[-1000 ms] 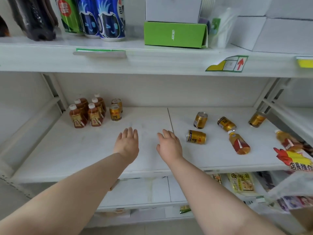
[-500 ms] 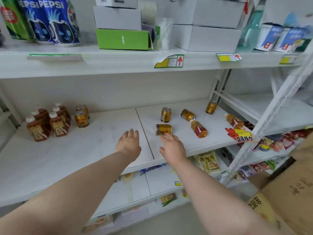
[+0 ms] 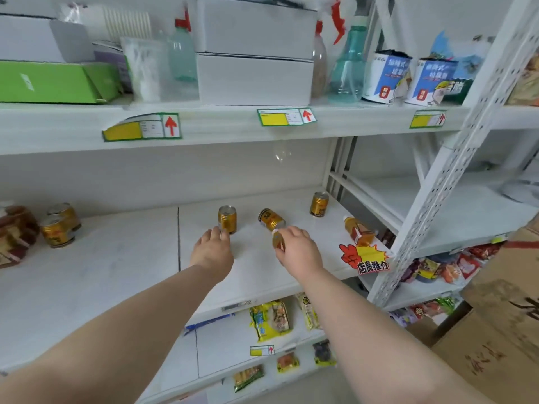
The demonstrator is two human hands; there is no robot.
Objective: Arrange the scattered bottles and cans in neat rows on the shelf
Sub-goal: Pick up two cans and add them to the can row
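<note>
**Loose Cans and a Bottle Lay Scattered on the Middle Shelf**

Both bare hands were stretched over the white middle shelf [image 3: 116, 272]. The left hand [image 3: 212, 250] was held with its fingers fairly straight and close together, their tips just beside the base of an upright gold can [image 3: 227, 218]; contact could not be confirmed. The fingers of the right hand [image 3: 300, 252] were curled round a small gold-brown container [image 3: 278, 240], so hidden that bottle or can could not be told.

Just behind that grip a tipped gold can [image 3: 271, 218] was seen on its side. A third gold can [image 3: 319, 204] stood upright near the back right corner. An amber bottle [image 3: 357, 231] lay on its side near the shelf's right front edge. At the far left, two upright cans [image 3: 58, 230] were grouped beside blurred brown bottles [image 3: 16, 231]. The writing on the cans was too small to be read.

A red-and-yellow burst sticker [image 3: 364, 258] reading 店長推介 was fixed to the shelf edge. Yellow price labels [image 3: 143, 128] with red arrows were fixed along the upper shelf, where blue-and-white canisters [image 3: 390, 75] carried Chinese print too blurred to make out.
</note>
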